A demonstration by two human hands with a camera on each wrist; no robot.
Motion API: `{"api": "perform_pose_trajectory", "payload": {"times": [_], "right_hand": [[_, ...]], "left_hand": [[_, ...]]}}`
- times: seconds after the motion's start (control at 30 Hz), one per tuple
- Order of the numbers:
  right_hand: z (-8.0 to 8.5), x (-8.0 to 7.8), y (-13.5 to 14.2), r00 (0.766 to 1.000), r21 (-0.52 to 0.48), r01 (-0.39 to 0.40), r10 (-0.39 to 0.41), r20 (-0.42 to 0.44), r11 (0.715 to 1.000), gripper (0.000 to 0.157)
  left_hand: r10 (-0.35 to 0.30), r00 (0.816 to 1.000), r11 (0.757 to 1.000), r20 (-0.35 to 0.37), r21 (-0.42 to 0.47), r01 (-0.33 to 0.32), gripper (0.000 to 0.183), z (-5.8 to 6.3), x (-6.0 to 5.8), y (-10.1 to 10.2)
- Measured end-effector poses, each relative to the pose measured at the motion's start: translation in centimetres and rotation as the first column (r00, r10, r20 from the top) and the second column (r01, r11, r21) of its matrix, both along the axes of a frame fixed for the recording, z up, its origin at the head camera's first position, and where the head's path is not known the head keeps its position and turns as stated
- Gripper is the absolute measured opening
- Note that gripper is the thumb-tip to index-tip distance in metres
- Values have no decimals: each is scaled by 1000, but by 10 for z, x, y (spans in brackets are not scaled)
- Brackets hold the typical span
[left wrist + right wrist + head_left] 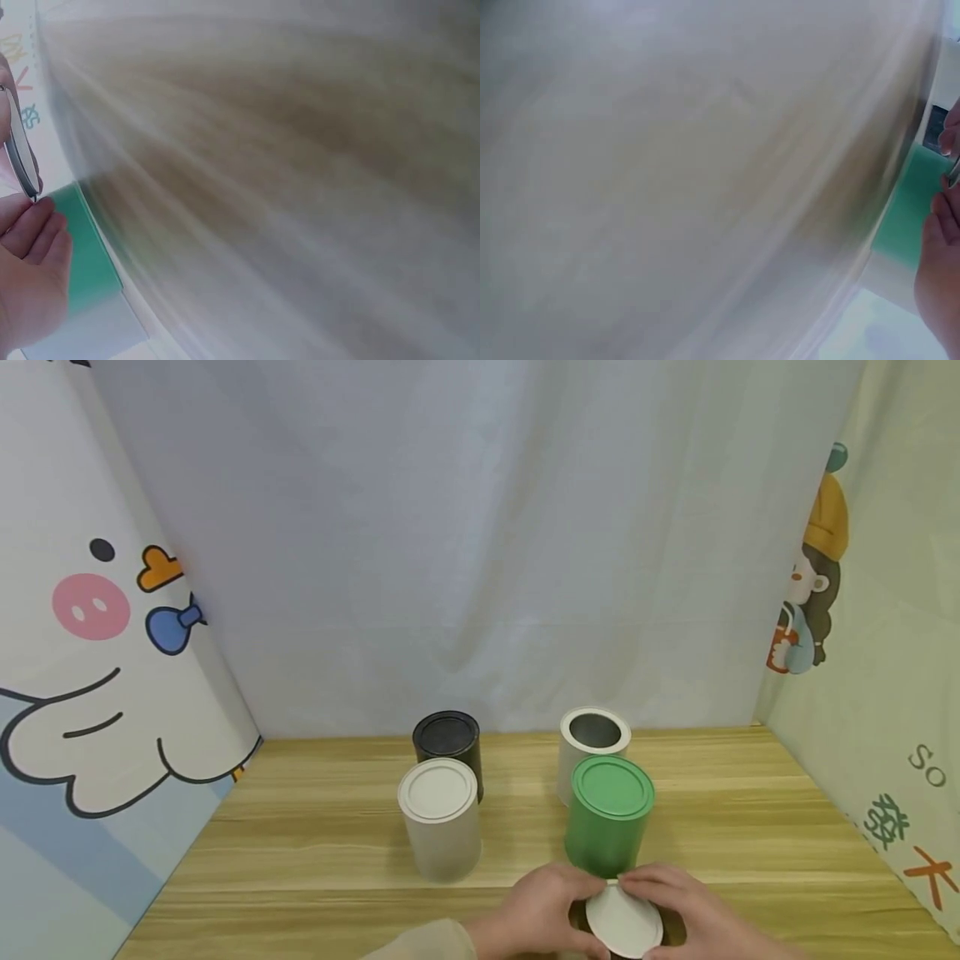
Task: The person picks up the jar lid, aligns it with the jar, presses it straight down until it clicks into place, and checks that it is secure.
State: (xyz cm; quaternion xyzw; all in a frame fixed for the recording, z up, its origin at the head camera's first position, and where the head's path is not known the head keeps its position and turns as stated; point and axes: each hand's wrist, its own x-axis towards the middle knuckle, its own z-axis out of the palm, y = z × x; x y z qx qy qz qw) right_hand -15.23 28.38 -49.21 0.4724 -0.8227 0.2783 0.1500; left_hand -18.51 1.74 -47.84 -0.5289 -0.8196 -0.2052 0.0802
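Observation:
Near the front edge in the head view, my left hand (pixel 547 910) and right hand (pixel 693 914) hold a round white lid (pixel 624 922) between them, fingers and thumbs curved at its rim. From the left wrist view the lid (pixel 22 150) looks like a thin tilted disc with a metallic edge, beside my left hand's fingers (pixel 41 232). Just behind the hands stands a green can (pixel 609 827) with its green lid on. Beyond it is a white can (pixel 570 777) with an open top and dark inside. My right hand (pixel 941 277) is partly cut off in its wrist view.
Left of the green can, a white lidded can (pixel 442 843) stands in front of a black lidded can (pixel 447 735). They rest on a wood-grain table (pixel 315 843). A pale curtain (pixel 465 568) hangs behind, with printed cloths at both sides. Wrist views are mostly blurred tabletop.

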Motion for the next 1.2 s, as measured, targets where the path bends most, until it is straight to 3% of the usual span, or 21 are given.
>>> {"api": "perform_pose_trajectory", "payload": {"times": [0.37, 0.6, 0.8, 1.2], "right_hand": [[12, 0, -4, 997, 2, 27, -27, -67, 1000, 76], [27, 2, -6, 995, -24, 8, -10, -101, 1000, 76], [38, 2, -7, 991, -31, 11, -15, -137, 999, 77], [61, -1, -11, 967, -57, -7, -8, -255, 998, 77]], "left_hand": [[-8, 998, 997, 55, 77, 4, 60, 8, 0, -8], [5, 1000, 989, -2, 147, -4, 63, 18, 3, -10], [9, 999, 981, 32, 194, -15, 65, 27, 6, -12], [-12, 1000, 962, 8, 272, 10, 73, 46, 5, -15]]}}
